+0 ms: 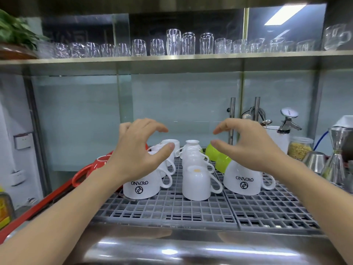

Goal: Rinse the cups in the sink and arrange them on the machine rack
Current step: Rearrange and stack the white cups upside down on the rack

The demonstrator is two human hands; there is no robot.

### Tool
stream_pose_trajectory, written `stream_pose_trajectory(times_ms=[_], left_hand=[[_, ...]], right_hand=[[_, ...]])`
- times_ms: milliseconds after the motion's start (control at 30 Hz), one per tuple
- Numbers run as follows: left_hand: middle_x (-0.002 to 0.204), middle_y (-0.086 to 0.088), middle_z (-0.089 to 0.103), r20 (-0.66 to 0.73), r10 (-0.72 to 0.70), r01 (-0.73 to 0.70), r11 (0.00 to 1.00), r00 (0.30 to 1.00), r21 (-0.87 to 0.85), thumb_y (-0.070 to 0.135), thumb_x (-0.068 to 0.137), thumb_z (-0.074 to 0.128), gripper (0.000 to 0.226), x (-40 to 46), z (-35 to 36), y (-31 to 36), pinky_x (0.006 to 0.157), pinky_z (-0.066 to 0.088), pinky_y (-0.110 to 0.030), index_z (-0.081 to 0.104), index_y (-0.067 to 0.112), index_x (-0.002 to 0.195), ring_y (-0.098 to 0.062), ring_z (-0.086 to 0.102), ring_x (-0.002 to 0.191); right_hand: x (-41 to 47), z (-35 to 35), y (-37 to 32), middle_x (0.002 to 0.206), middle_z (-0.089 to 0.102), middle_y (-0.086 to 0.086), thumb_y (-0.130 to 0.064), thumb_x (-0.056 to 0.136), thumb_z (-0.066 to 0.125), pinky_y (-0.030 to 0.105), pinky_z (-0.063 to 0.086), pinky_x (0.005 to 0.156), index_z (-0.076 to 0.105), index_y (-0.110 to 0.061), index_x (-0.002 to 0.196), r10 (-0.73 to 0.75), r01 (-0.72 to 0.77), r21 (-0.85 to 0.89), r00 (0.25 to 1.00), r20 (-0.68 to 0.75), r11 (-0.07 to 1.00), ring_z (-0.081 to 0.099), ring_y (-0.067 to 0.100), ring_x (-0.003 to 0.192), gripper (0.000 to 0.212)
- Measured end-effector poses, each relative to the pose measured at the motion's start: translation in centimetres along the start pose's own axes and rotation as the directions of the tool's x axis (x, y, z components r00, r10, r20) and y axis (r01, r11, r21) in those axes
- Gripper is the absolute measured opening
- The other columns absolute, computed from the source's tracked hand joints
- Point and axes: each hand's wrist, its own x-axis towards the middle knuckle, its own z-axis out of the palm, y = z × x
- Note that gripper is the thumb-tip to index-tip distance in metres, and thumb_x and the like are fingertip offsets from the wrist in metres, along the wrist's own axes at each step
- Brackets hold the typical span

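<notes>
Several white cups stand upside down on the grey grid rack (191, 211) on top of the machine. A white logo cup (142, 187) sits front left, a plain white cup (196, 183) in the middle, another logo cup (242, 178) front right. Behind them are more white cups (191, 150), two green cups (219, 156) and red cups (91, 169) at the left. My left hand (137, 152) hovers open above the left logo cup. Over the right logo cup my right hand (248, 146) hovers open. Neither hand holds anything. No sink is in view.
A steel shelf (175, 57) overhead carries a row of clear glasses. At the right stand a jar of grains (299, 150), steel jiggers (336, 155), a steel cup (314, 161) and a thermometer (289, 113). The machine's shiny steel front (181, 249) is below the rack.
</notes>
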Motion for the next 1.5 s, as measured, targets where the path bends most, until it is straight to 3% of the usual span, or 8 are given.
stream_pose_trajectory(times_ms=[133,233,400,533,800,1033,1233,1500], left_hand=[[0.104,0.019,0.066,0.049,-0.004,0.007,0.998,0.999,-0.059,0.065,0.078,0.051,0.043,2.6,0.0,0.4,0.100,0.028,-0.033,0.065,0.033,0.102,-0.001,0.057,0.103],[0.098,0.019,0.066,0.116,-0.054,0.067,0.991,0.992,-0.116,0.067,0.074,0.054,0.042,5.4,0.5,0.3,0.103,0.039,-0.041,0.065,0.036,0.100,-0.002,0.060,0.094],[0.097,0.010,0.071,0.293,-0.093,0.145,0.976,0.952,-0.161,0.049,0.083,0.071,0.031,9.4,2.4,-0.1,0.089,0.053,-0.036,0.071,0.025,0.101,-0.008,0.066,0.091],[0.094,0.010,0.074,0.459,-0.072,0.131,0.987,0.885,-0.096,0.049,0.083,0.071,0.031,12.0,5.0,-0.9,0.081,0.055,-0.030,0.073,0.023,0.101,-0.007,0.067,0.088],[0.106,0.006,0.072,0.800,-0.101,0.097,0.994,0.591,0.054,0.044,0.086,0.069,0.034,13.0,9.3,-3.0,0.087,0.052,-0.029,0.070,0.026,0.114,-0.014,0.066,0.096],[0.124,0.009,0.067,0.912,-0.106,0.041,0.994,0.396,0.098,0.045,0.090,0.064,0.046,12.4,10.5,-2.9,0.097,0.048,-0.031,0.058,0.029,0.134,-0.016,0.064,0.110],[0.116,0.008,0.071,0.933,-0.079,0.016,0.997,0.351,0.078,0.044,0.089,0.066,0.045,12.3,10.8,-2.8,0.094,0.050,-0.031,0.057,0.031,0.131,-0.015,0.065,0.105],[0.106,0.001,0.077,0.928,-0.052,0.044,0.998,0.370,0.038,0.032,0.091,0.068,0.039,12.4,10.8,-3.0,0.085,0.052,-0.030,0.060,0.021,0.128,-0.011,0.066,0.088]], right_hand=[[3.3,-1.2,-0.2,0.100,0.071,-0.004,-0.032,0.082,0.071,0.025,0.041,0.081,0.070,-0.024,0.097,-0.029,0.032,-0.039,0.997,0.073,0.999,0.061,0.014,0.097,0.017],[5.7,-1.2,0.1,0.098,0.070,-0.002,-0.032,0.083,0.071,0.029,0.048,0.083,0.070,-0.021,0.099,-0.022,0.027,-0.048,0.995,0.102,0.998,0.062,0.016,0.093,0.019],[8.8,0.2,0.8,0.098,0.072,-0.002,-0.037,0.081,0.073,0.033,0.053,0.084,0.071,-0.021,0.100,0.020,-0.011,-0.044,0.977,0.212,0.999,0.065,0.015,0.089,0.025],[11.3,1.8,1.5,0.096,0.072,-0.004,-0.038,0.080,0.074,0.030,0.054,0.081,0.071,-0.022,0.101,0.034,-0.006,-0.081,0.937,0.348,0.997,0.066,0.015,0.088,0.027],[12.8,4.5,3.5,0.090,0.068,-0.007,-0.027,0.080,0.076,0.028,0.051,0.083,0.072,-0.019,0.107,0.133,0.058,-0.300,0.806,0.576,0.952,0.063,0.016,0.087,0.029],[11.9,7.3,4.5,0.101,0.075,-0.005,-0.030,0.081,0.073,0.032,0.054,0.087,0.076,-0.019,0.103,0.190,0.132,-0.387,0.702,0.686,0.913,0.065,0.017,0.091,0.025],[11.7,8.4,4.7,0.067,0.065,-0.002,-0.029,0.081,0.073,0.025,0.045,0.059,0.069,-0.020,0.073,0.186,0.190,-0.391,0.644,0.742,0.901,0.055,0.020,0.066,0.013],[11.5,8.6,4.6,0.075,0.068,-0.001,-0.025,0.085,0.070,0.024,0.039,0.054,0.069,-0.016,0.080,0.147,0.221,-0.374,0.656,0.740,0.901,0.053,0.014,0.063,0.011]])
